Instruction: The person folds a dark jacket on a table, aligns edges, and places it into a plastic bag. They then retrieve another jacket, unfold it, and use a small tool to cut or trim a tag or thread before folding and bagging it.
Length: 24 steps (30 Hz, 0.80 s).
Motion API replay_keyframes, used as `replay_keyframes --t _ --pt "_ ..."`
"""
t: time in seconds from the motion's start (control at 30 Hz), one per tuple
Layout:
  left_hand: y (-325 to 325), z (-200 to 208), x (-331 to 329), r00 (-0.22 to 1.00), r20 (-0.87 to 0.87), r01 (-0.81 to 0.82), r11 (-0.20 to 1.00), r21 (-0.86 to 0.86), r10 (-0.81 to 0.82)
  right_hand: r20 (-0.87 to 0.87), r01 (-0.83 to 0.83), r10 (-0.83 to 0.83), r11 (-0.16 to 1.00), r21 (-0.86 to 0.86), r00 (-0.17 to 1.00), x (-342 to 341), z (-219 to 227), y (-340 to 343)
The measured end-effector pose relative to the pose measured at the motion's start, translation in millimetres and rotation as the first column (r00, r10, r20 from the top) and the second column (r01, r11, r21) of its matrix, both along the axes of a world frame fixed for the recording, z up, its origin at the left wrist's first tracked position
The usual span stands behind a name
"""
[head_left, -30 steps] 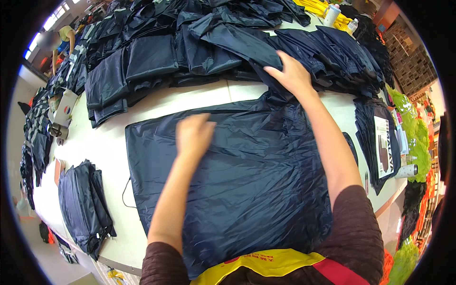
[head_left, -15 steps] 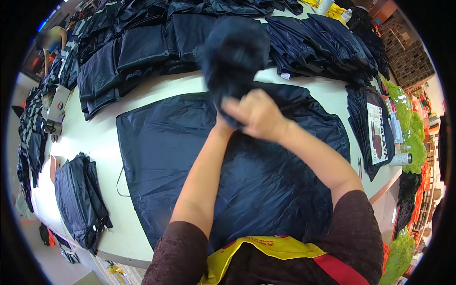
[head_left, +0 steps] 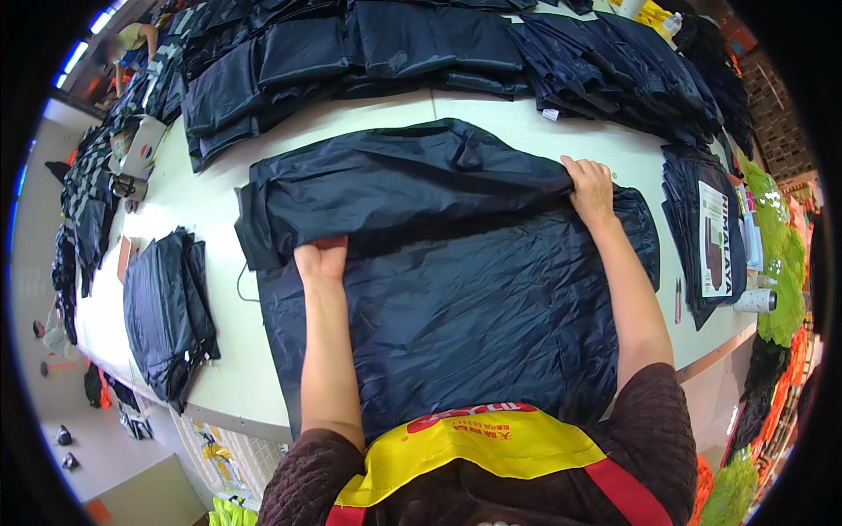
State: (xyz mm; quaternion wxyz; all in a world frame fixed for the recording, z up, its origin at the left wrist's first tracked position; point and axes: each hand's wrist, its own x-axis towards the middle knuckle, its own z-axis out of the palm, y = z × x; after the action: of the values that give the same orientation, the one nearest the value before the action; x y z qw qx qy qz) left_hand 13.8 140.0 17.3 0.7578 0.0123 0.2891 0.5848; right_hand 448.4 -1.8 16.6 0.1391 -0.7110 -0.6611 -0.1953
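A dark navy garment of thin, shiny, rain-proof-looking fabric (head_left: pixel 465 324) lies spread on the table in front of me. Across its far part runs a second dark layer (head_left: pixel 395 193), folded and creased, its left end raised a little. My left hand (head_left: pixel 322 260) holds the near edge of this layer toward its left end, the fingers tucked beneath the cloth and mostly hidden. At the layer's right end my right hand (head_left: pixel 592 188) is closed on the fabric, fingers pointing away from me.
Stacks of folded dark garments (head_left: pixel 307 53) line the table's far side. A folded dark bundle (head_left: pixel 171 316) lies at left. At right are a dark pile with a printed card (head_left: pixel 715 237), a patterned cup (head_left: pixel 756 301) and pens (head_left: pixel 678 301). Someone (head_left: pixel 132 39) stands far left.
The bunched dark cloth lifted above the table is now laid out across the garment's far part. My hands, close together before, have moved apart to left and right.
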Motion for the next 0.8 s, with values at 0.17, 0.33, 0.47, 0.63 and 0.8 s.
replay_keyframes --t 0.17,0.33,0.47,0.63,0.8 --pt "42 -19 -63 0.963 -0.192 0.266 0.795 0.545 -0.190 0.044 -0.103 0.096 0.973 0.208 0.994 -1 16 6" --pt "-8 -30 -103 0.863 -0.473 -0.276 0.949 -0.152 0.175 0.001 -0.157 0.158 0.983 -0.096 0.987 -7 -20 -16" --pt "-68 -15 -123 0.648 -0.613 -0.552 0.833 0.031 0.452 0.112 -0.019 0.032 0.993 -0.115 0.993 -8 -27 -27" --pt "-60 -4 -114 0.003 -0.958 -0.068 0.956 0.287 0.288 0.121 -0.016 0.034 0.989 -0.147 0.992 -6 -35 -24" --pt "11 13 -121 0.047 -0.981 0.201 0.960 0.194 0.189 0.080 -0.057 0.071 0.984 -0.167 0.994 -4 -34 -19"
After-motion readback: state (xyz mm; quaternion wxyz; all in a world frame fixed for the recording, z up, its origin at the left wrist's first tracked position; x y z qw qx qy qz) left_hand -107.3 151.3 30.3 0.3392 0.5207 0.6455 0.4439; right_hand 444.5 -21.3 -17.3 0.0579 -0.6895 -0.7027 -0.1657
